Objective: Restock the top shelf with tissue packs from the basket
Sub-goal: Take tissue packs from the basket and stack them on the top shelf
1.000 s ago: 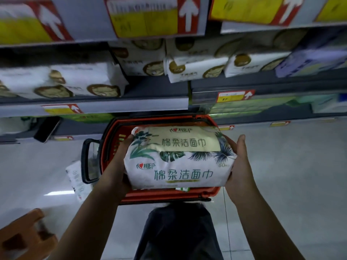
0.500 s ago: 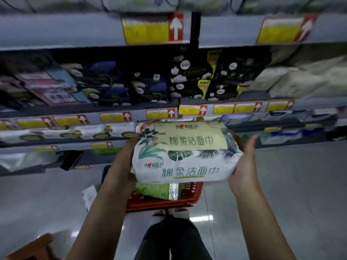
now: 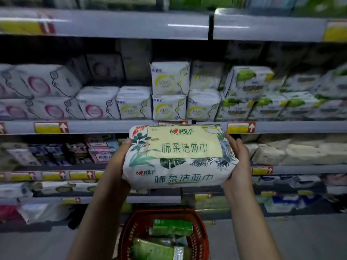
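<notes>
Two hands carry one tissue pack [image 3: 180, 158] in front of a run of store shelves. The highest rail [image 3: 93, 23] in view, grey, runs well above the pack. At far left, white packs with pink rings [image 3: 47, 87] lie on a middle shelf, with a yellow price tag [image 3: 50, 127] on the rail below them. The left hand [image 3: 117, 164] grips the pack's left end, thumb up on the top corner and the other fingers hidden behind the wrapper. The pack is white with a green leaf print and a pale yellow panel of green lettering. It is held level in the air, and its upper edge overlaps the rail under white packs marked ABC [image 3: 169, 107]. Straight below, low in view, a red basket [image 3: 201, 239] holds green packs [image 3: 172, 227]. The right hand [image 3: 239, 166] clasps the pack's right end, fingers curled over its upper edge. Farther right sit green-and-white packs [image 3: 249, 81].
</notes>
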